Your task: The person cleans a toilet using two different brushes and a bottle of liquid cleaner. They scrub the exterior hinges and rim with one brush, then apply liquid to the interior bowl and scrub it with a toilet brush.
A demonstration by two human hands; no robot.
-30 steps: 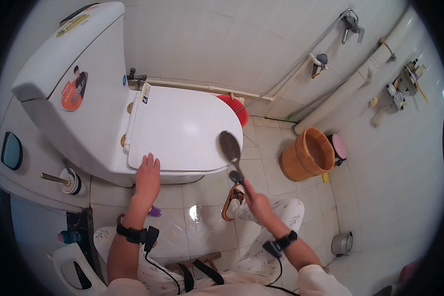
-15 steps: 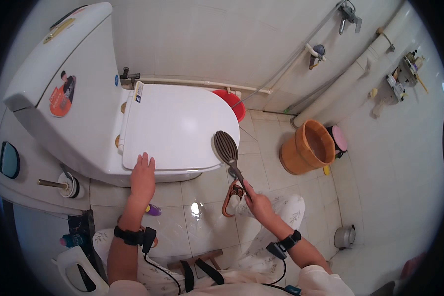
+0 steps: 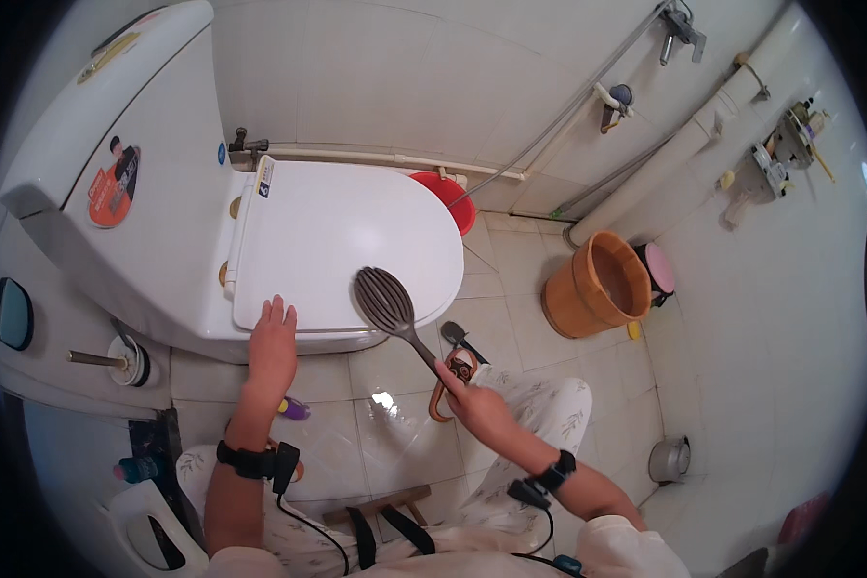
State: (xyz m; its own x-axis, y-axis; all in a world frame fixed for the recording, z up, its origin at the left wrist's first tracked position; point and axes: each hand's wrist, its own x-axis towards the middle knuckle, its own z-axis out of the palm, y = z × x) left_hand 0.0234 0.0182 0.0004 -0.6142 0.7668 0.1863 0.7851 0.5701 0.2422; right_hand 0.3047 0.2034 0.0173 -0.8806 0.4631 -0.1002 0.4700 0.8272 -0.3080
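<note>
A dark slotted spatula (image 3: 385,299) slants up and left from my right hand (image 3: 482,409), which is closed round its handle. The spatula's slotted head overlaps the near side of the white toilet lid (image 3: 356,222) in view; whether it touches cannot be told. The lid is down. My left hand (image 3: 274,342) has its fingers stretched out, their tips on the lid's near edge by the hinge end. A second dark utensil (image 3: 458,335) lies on the floor beside my shoe, its handle partly hidden by my leg.
A wooden bucket (image 3: 597,289) stands to the right, a red basin (image 3: 448,197) behind the toilet. At the left are a toilet brush (image 3: 125,361) in its holder and a purple bottle (image 3: 294,409). A metal pot (image 3: 669,459) sits by the right wall.
My right hand has carried the slotted spatula leftward, so its head now lies further over the lid. The second utensil on the floor shows more fully. My left hand stays at the lid's edge.
</note>
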